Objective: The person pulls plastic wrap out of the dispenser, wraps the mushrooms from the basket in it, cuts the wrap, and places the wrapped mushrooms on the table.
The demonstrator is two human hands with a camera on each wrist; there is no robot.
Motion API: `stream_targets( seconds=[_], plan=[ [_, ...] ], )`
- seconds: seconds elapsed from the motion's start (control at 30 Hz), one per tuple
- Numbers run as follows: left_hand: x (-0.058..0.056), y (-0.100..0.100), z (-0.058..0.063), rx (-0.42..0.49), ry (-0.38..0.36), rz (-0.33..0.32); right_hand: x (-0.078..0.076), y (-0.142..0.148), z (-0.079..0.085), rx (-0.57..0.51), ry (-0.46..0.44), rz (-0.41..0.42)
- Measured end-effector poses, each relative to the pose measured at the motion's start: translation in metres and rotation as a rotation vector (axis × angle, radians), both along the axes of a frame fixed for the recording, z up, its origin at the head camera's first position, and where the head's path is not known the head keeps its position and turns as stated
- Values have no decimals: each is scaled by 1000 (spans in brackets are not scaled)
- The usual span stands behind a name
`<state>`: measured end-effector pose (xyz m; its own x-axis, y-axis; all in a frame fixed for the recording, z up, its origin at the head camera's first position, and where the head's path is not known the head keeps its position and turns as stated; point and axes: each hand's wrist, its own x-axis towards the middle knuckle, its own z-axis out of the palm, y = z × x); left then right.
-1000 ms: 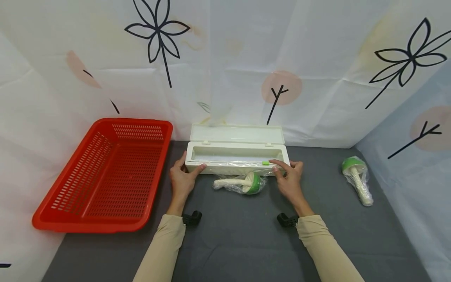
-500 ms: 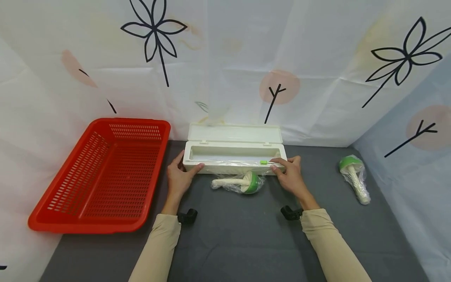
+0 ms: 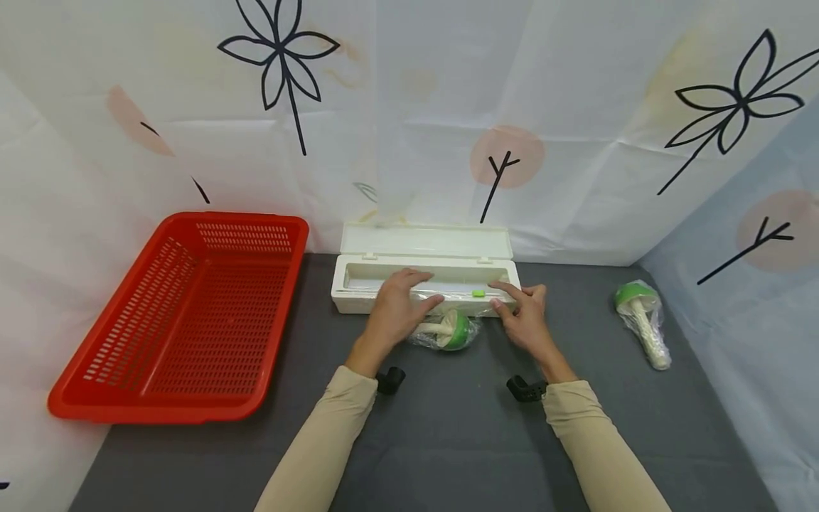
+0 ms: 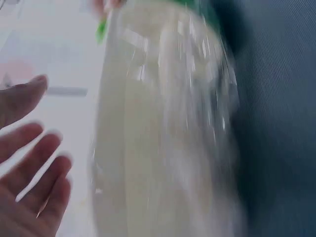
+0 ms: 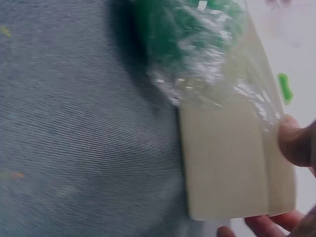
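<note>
A white cling film dispenser stands with its lid raised and a green slide cutter on its front edge. My right hand grips its right end, thumb at the front edge. Clear film hangs over the front. Against that front lies a green-capped mushroom in clear film, its stem end hidden behind my left hand. That hand hovers over the dispenser's front, fingers spread and holding nothing. Blur softens the mushroom's stem in the left wrist view.
To the left sits a red slotted basket. Another film-wrapped green mushroom lies at the right on the grey tabletop. A patterned white cloth rises behind the dispenser.
My left hand has let go of the dispenser's left end and moved right, to above its middle front. The right hand keeps its grip on the other end.
</note>
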<state>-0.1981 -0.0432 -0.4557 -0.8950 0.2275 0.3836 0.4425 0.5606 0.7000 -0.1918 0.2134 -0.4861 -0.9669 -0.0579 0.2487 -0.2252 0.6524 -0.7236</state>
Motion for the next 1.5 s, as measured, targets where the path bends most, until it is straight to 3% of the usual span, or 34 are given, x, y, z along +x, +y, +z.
stream_targets(
  seconds=[0.1,0.2,0.4,0.63,1.03,1.3,1.5],
  plan=[
    [-8,24,-1,-56,-110,-108,-1,-1,4,43,-27,31],
    [-14,40,-3,-80,-167,-140,-2,-4,7,65,-73,40],
    [-22,61,-7,-122,-164,-132,-1,-8,7,50,-108,2],
    [-24,69,-12,-115,-141,-75,0,-8,2,30,-61,-20],
    [-21,60,-17,-88,-60,-124,0,-8,-5,39,31,9],
    [-20,21,-17,-34,-33,-109,1,0,-1,15,31,-19],
    [-15,-1,-20,-33,-5,-84,1,1,0,35,21,8]
  ],
)
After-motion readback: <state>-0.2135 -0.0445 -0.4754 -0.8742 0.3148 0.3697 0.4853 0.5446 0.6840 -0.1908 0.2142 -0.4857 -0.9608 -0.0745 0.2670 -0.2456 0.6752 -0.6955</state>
